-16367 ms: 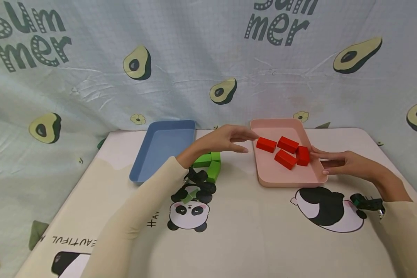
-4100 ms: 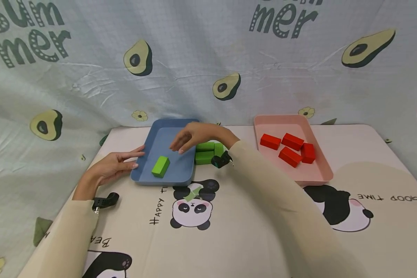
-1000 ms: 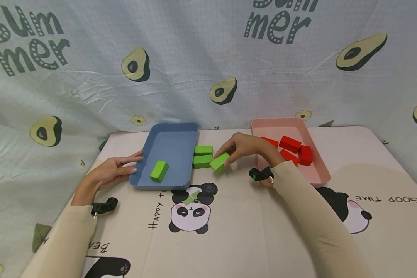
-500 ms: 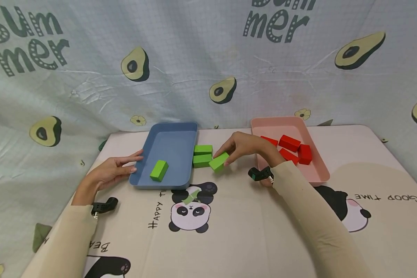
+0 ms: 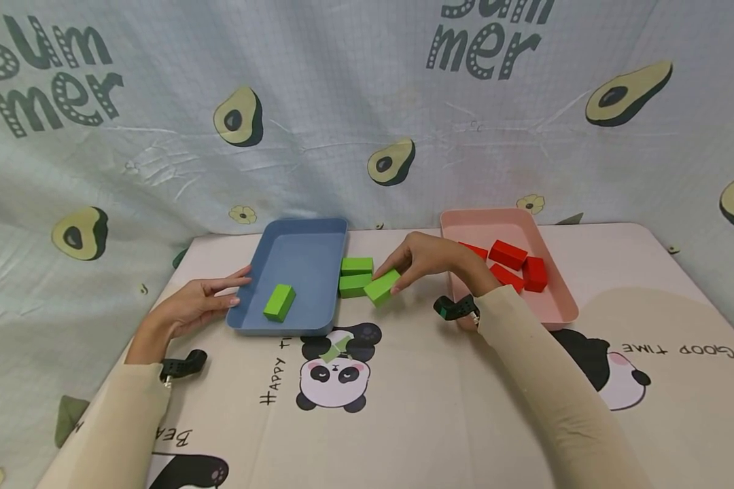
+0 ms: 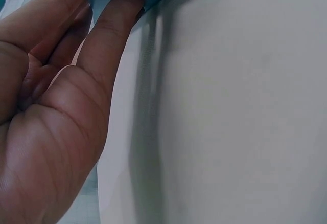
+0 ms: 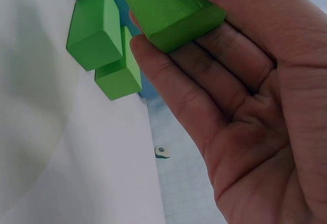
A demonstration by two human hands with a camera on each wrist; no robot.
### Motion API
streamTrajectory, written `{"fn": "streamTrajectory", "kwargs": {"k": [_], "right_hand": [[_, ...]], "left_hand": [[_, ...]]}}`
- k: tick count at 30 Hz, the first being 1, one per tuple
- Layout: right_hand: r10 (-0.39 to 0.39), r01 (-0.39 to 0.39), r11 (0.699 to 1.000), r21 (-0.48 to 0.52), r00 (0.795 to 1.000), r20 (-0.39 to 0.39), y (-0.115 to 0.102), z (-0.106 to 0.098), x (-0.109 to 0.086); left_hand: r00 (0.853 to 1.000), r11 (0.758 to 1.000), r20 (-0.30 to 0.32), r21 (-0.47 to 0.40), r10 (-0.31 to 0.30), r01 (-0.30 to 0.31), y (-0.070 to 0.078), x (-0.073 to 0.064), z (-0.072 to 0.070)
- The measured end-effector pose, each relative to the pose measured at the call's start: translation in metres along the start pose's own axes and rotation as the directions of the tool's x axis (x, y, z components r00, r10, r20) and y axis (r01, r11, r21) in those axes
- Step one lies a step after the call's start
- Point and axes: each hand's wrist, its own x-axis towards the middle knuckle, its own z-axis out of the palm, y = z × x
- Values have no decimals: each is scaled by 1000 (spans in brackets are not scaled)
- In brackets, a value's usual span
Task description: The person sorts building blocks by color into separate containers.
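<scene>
My right hand [image 5: 425, 259] pinches a green block [image 5: 382, 288] between thumb and fingers, to the right of two other green blocks [image 5: 356, 286]. The right wrist view shows the pinched block [image 7: 176, 22] close up, with part of it out of frame. Those two blocks lie side by side against the right wall of a blue tray [image 5: 306, 248]. One more green block [image 5: 279, 302] lies inside that tray, near its front. At the tray's left side, my left hand [image 5: 189, 305] touches the wall with extended fingers; its thumb [image 6: 110, 42] presses the blue wall in the left wrist view.
A pink tray [image 5: 483, 219] holding several red blocks [image 5: 508, 254] stands at the back right, partly behind my right forearm. Behind both trays hangs a pale curtain [image 5: 318, 102] with avocado prints. The tabletop [image 5: 416, 407] carries printed pandas and lettering.
Against about four seconds ago, my right hand has left the space over the blue tray and taken a green block. Over the last second it barely moves; my left hand stays at the tray.
</scene>
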Motion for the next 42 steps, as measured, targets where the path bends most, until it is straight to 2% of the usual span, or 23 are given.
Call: {"fn": "streamTrajectory", "kwargs": {"k": [14,30,42], "right_hand": [[-14,13,999,-38,1000,-7,-9,1,6],[1,-1,1000,2,1000,-5,-11,9,13],[-25,25,1000,8,1000,-10,-14,12,21]], "left_hand": [[1000,1000,6,8,5,-5,0,0,0],[1000,1000,-11,25,-3,3,-4,0,-4],[1000,1000,-1,14,2,-2,-2,0,-3]]}}
